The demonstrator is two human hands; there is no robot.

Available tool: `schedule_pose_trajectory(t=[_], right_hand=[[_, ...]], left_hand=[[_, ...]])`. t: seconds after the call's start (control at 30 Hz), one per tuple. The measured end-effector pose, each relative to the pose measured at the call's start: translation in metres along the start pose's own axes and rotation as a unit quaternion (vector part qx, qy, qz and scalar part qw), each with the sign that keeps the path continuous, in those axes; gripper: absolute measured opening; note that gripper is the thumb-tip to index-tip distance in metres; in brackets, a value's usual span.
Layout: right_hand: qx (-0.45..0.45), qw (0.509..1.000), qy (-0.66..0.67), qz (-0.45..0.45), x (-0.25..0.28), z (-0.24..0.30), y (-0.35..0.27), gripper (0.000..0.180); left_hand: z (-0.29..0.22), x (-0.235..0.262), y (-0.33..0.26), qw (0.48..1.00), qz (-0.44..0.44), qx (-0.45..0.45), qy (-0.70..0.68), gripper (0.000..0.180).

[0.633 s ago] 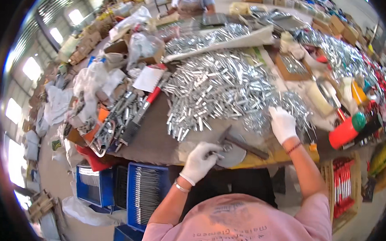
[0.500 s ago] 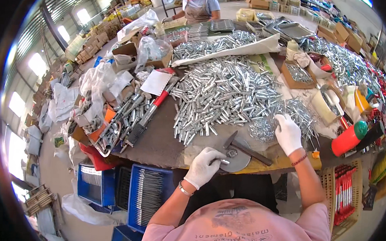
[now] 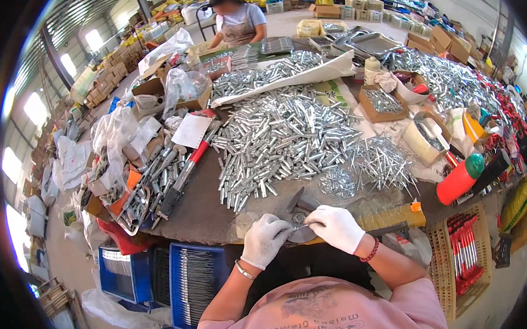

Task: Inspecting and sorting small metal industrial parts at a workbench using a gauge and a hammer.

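Small metal piece (image 3: pixel 298 227): pinched in fingers of left hand (image 3: pixel 265 241), above round plate (image 3: pixel 302 236); fingers of right hand (image 3: pixel 335 227) held at its right end, whether gripping cannot be told. Judged light, stiff, slick against gloves, hardly fragile; best held near ends.

Hammer's (image 3: pixel 295 199) handle runs out of sight behind the right hand (image 3: pixel 336 227), lower centre. The tiny piece (image 3: pixel 298 227) at the left hand's (image 3: pixel 266 241) fingertips? Too small to identify. Pink shirt (image 3: pixel 327 311) gets chopped by the bottom edge.
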State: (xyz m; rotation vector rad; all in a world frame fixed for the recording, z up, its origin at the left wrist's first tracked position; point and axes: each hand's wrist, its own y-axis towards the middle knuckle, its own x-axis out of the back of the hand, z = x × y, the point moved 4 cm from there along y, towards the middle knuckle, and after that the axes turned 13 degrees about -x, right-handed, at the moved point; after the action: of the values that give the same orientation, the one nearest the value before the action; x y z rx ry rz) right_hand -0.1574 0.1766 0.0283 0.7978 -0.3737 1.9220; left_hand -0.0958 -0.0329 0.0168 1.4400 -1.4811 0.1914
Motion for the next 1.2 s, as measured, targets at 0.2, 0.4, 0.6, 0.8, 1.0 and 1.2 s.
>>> schedule_pose_trajectory(t=[0.2,0.4,0.6,0.8,1.0,1.2], right_hand=[[0.055,0.982,-0.17,-0.068,-0.001,0.011,-0.003,0.009],[0.075,0.973,-0.195,-0.094,0.001,0.008,-0.001,0.003],[0.091,0.975,-0.189,-0.077,-0.009,0.001,-0.004,0.004],[0.113,0.97,-0.201,-0.08,-0.013,0.002,-0.006,0.005],[0.127,0.968,-0.197,-0.094,-0.013,0.004,-0.002,0.006],[0.129,0.971,-0.174,-0.097,-0.014,0.001,0.0,0.005]], left_hand=[[0.007,-0.007,-0.002,1.0,0.007,-0.012,-0.006,0.009],[0.01,-0.004,0.009,0.999,0.003,0.009,-0.048,0.008],[0.019,-0.013,-0.002,0.998,0.016,0.033,-0.044,0.013],[0.02,-0.014,-0.007,0.995,-0.016,0.057,-0.082,0.017],[0.011,-0.005,0.005,1.0,0.001,-0.007,-0.001,0.015],[0.016,-0.009,0.001,1.0,0.003,-0.013,-0.017,0.013]])
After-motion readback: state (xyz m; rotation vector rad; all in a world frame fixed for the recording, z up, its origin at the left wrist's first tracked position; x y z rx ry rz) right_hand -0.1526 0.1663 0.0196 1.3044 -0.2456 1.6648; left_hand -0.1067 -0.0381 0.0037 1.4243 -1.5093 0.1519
